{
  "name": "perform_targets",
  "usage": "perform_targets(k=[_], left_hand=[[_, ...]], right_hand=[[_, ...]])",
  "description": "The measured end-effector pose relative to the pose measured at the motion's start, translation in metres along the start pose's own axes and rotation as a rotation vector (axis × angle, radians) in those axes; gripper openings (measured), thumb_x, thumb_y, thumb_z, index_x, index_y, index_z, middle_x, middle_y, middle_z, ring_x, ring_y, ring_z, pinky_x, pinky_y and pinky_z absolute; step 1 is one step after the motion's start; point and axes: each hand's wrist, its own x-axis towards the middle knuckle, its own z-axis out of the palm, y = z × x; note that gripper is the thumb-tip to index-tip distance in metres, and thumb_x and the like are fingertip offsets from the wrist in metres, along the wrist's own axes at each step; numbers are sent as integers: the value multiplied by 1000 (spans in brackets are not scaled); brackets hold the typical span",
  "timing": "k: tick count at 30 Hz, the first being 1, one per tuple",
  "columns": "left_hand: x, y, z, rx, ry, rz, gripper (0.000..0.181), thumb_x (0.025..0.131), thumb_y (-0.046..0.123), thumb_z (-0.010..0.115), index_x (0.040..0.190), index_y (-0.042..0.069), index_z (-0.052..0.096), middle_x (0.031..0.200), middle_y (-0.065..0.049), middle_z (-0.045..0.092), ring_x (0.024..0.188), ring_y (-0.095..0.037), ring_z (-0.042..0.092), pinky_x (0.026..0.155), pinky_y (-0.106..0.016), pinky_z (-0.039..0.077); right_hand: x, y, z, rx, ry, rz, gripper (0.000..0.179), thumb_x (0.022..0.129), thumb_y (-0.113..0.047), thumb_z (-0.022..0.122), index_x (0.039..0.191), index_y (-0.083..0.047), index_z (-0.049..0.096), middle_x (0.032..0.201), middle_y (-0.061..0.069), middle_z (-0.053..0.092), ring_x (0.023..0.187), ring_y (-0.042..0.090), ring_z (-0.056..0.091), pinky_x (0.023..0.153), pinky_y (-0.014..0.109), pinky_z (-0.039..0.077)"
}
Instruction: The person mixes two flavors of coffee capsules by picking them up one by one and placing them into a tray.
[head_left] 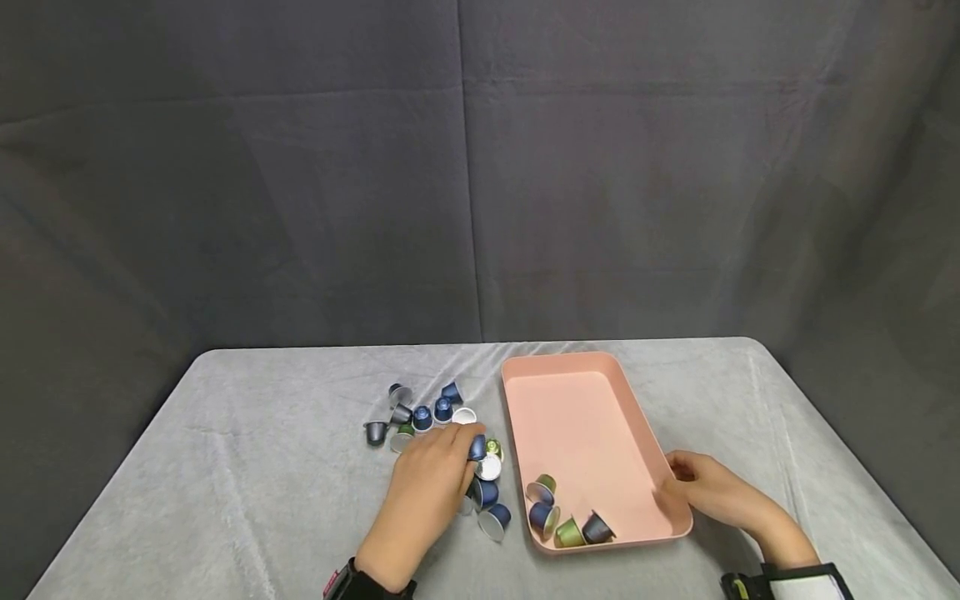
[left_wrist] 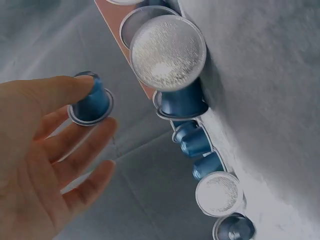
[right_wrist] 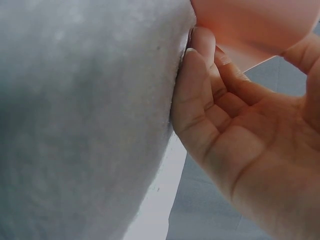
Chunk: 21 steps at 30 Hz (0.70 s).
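Note:
My left hand [head_left: 429, 473] pinches a blue coffee capsule [left_wrist: 91, 106] between thumb and fingers, above the pile left of the tray. The other fingers fan out below it in the left wrist view. At the right, my right hand [head_left: 712, 490] holds the near right side of the pink tray [head_left: 577, 425], thumb on the rim and curled fingers low against its outer side. Inside the tray's near left corner lie several capsules, among them a green one [head_left: 569, 533] and a dark one [head_left: 597, 528].
Several loose capsules surround the left hand: a dark one [head_left: 376, 432] at the left, blue ones [head_left: 422, 418] behind, and a tipped blue one [head_left: 495, 522] near the tray's left side. A grey cloth [head_left: 225, 500] covers the table. Dark curtain [head_left: 337, 208] hangs behind.

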Motion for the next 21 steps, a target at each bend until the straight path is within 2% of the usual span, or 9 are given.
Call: perform_targets(k=[6, 16, 21], left_hand=[[1, 12, 0, -26, 48, 68, 44, 74, 19, 77, 114, 15, 59, 101, 3, 64, 88, -15, 61, 70, -32, 47], [-1, 34, 1, -5, 134, 202, 33, 75, 18, 74, 105, 16, 59, 95, 7, 61, 81, -11, 58, 68, -28, 45], [-3, 44, 2, -19, 93, 228, 38, 73, 21, 75, 106, 16, 58, 95, 7, 61, 82, -11, 59, 69, -27, 43]], right_hand=[[0, 1, 0, 5, -3, -2, 26, 85, -10, 57, 103, 10, 57, 90, 10, 63, 80, 18, 56, 67, 25, 45], [0, -1, 1, 2, 3, 17, 28, 84, -10, 58, 103, 11, 57, 89, 11, 62, 80, 20, 56, 67, 27, 46], [1, -1, 0, -6, 9, 20, 28, 84, -11, 58, 102, 10, 58, 88, 10, 63, 79, 20, 56, 66, 27, 46]])
